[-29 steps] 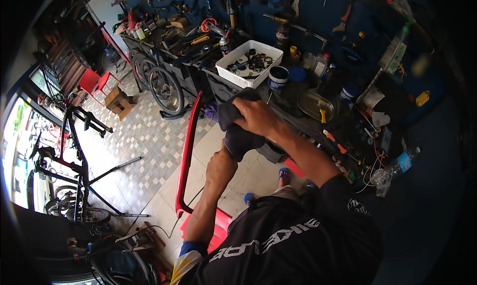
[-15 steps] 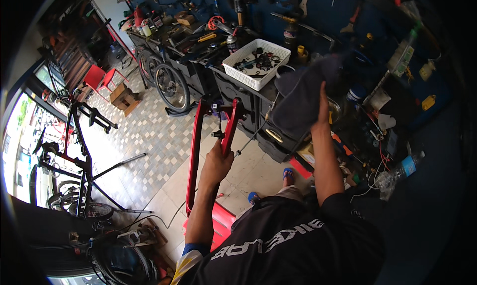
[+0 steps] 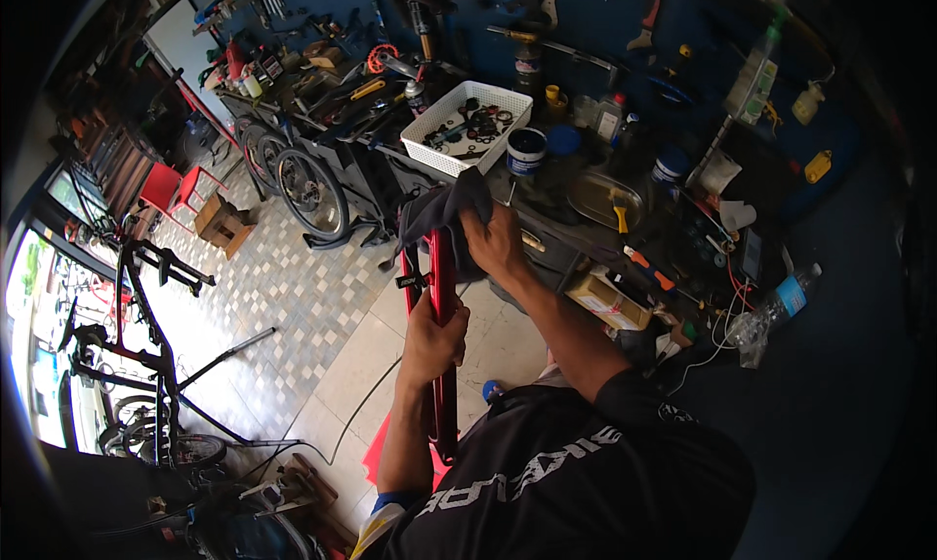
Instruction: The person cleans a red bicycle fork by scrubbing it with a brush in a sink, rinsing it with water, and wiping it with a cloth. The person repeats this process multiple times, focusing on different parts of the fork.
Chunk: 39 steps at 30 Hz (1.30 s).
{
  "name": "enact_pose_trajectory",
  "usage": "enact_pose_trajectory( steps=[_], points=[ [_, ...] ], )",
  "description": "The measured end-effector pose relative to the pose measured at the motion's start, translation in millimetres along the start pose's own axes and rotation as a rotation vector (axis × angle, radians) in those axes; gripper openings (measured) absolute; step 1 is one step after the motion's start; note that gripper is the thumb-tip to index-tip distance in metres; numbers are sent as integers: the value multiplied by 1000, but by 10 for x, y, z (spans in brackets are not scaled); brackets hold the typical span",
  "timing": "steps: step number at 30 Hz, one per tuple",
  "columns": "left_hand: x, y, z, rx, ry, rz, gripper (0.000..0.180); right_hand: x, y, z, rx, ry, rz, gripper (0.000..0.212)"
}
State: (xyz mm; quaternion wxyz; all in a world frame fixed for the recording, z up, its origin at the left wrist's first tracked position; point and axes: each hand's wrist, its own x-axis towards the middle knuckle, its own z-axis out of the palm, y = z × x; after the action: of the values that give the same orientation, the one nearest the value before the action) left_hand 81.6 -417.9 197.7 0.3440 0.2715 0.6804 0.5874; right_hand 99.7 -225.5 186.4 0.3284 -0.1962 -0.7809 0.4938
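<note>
A red bicycle frame part (image 3: pixel 442 365) with two slim tubes stands upright in front of me. My left hand (image 3: pixel 431 337) grips its tube about halfway up. My right hand (image 3: pixel 493 241) presses a dark grey rag (image 3: pixel 439 211) against the top end of the red part, the cloth draped over it. Both forearms come up from the lower edge, above my dark printed shirt.
A cluttered workbench (image 3: pixel 547 204) runs behind, with a white basket (image 3: pixel 467 127) of small parts, a round tin (image 3: pixel 527 150), tools and bottles. Bicycle wheels (image 3: pixel 310 191) lean at the bench's left. A black repair stand (image 3: pixel 156 345) and a red chair (image 3: pixel 171 189) stand on the tiled floor.
My right hand has come down from the bench with the rag and now presses it on top of the red part. My left hand slid lower on the tube.
</note>
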Motion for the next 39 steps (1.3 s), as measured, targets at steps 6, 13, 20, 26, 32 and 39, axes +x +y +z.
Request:
enact_pose_trajectory(
  steps=[6,13,20,26,32,39],
  points=[
    [-77,-55,-167,-356,-50,80,13,47,117,237,1367,-84,528,40],
    [-222,40,-338,-522,-168,22,15,-160,346,107,1296,-29,497,51],
    [-240,34,-341,-559,-205,14,15,-415,192,-7,989,91,193,48],
    [-324,15,-268,-653,-311,-111,12,-261,-252,-38,43,40,-627,61],
    [-437,-208,-530,-746,-290,-219,12,-139,-136,-5,-164,-145,-857,56],
    [-478,-303,-502,-746,-189,-343,12,-228,187,212,-200,-194,-776,64]
  ],
)
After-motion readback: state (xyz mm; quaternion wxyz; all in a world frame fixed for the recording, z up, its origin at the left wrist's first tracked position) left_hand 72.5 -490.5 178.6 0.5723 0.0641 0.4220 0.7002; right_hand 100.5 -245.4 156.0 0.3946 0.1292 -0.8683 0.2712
